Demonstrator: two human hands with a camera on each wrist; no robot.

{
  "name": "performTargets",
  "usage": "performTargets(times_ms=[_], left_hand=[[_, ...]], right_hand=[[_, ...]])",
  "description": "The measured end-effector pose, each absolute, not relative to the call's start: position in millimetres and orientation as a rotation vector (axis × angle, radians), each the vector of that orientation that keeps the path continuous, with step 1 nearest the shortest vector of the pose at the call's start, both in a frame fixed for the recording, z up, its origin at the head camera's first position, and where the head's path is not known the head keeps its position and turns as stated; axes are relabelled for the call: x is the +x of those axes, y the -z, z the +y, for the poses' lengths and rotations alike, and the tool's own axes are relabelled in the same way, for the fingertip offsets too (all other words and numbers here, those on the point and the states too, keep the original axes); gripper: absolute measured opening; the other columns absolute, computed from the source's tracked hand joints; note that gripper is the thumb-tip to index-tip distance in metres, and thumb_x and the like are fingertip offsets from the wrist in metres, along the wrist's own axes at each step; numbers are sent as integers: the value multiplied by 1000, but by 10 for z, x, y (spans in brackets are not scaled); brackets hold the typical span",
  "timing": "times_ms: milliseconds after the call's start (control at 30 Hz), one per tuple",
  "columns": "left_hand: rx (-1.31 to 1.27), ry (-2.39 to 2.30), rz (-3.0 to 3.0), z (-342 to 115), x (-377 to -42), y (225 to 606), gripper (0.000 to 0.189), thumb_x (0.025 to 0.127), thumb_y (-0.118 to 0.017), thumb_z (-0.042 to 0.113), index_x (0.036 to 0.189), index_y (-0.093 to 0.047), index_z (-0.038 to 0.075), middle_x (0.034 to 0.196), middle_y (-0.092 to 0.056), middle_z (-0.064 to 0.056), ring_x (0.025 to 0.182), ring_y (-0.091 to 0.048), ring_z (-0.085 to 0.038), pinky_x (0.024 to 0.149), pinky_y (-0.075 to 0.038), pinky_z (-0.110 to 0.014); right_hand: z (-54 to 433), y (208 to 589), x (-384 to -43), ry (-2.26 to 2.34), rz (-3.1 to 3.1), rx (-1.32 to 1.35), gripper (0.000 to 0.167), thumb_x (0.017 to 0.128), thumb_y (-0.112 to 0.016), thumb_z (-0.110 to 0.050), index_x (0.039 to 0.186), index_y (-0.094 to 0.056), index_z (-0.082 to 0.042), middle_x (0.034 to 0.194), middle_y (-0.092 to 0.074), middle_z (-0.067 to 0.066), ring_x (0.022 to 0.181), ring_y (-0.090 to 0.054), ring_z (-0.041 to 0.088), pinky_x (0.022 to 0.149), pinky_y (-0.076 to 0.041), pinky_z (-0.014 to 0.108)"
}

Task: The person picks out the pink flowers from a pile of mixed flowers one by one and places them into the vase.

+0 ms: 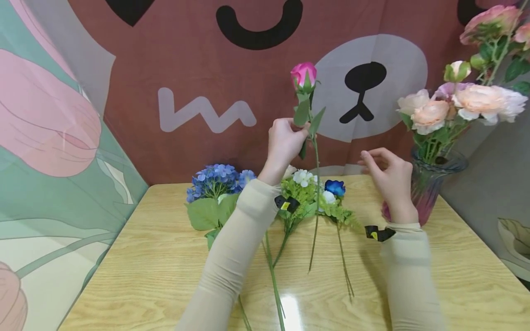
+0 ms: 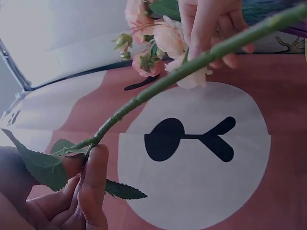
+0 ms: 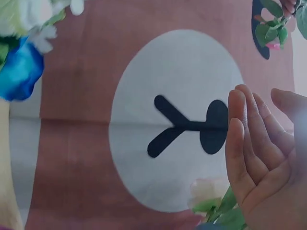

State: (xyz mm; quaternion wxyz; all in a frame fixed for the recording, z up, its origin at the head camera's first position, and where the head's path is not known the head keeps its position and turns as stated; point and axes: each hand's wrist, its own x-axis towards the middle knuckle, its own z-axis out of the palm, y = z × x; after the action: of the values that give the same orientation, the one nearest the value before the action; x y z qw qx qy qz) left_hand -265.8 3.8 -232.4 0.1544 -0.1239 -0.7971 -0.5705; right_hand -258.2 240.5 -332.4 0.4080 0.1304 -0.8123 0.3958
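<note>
My left hand [image 1: 283, 142] pinches the stem of a pink artificial rose [image 1: 304, 76] between thumb and fingers, just below the bloom. The rose stands upright above the table, its long stem hanging down. In the left wrist view the green stem [image 2: 158, 88] slants past the fingertips, with serrated leaves beside them. Nothing is in my right hand [image 1: 391, 179], which is raised in front of the glass vase [image 1: 426, 197]. Its fingers are loosely bent and the thumb stands apart from them, as the right wrist view shows.
On the wooden table [image 1: 145, 276] lie a blue hydrangea [image 1: 217, 179], white flowers with green sprigs [image 1: 298, 193] and a blue rose [image 1: 334, 187]. Peach flowers [image 1: 480, 101] fill the vase at the right. A printed cloth [image 1: 186, 59] hangs behind.
</note>
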Motion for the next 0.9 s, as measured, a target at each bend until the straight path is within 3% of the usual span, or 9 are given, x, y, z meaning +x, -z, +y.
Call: performTargets(times_ms=[200,433,667,900], left_hand=[[-347,1570,-2286,25,-2606,2308,15,87,-68,22,83,-74,9,74,-73,-6,62,-64,-12,52,-44,-24],[-336,1579,-2254,4,-2597,2300,23,87,-68,23,71,-70,6,64,-69,-8,48,-47,-13,46,-33,-24],[-320,1673,-2196,-17,-2616,2339,24,86,-69,22,72,-71,3,61,-68,-11,52,-60,-14,50,-39,-22],[-332,1720,-2141,-26,-2605,2351,23,85,-70,20,69,-69,3,53,-61,-9,50,-59,-14,51,-41,-23]], right_hand=[[2251,3302,-2596,-999,-2022,382,24,91,-63,-28,91,-72,-6,79,-74,11,59,-57,-17,57,-42,4],[2114,3208,-2572,-1097,-2021,507,16,89,-66,-19,91,-73,-5,79,-73,12,61,-61,-9,61,-47,6],[1895,2877,-2321,-1148,-2068,626,17,90,-64,-13,96,-72,0,81,-72,18,65,-66,-1,64,-50,10],[1798,2673,-2229,-1165,-2106,724,13,86,-69,-11,97,-74,-4,80,-72,17,66,-68,2,64,-50,11]])
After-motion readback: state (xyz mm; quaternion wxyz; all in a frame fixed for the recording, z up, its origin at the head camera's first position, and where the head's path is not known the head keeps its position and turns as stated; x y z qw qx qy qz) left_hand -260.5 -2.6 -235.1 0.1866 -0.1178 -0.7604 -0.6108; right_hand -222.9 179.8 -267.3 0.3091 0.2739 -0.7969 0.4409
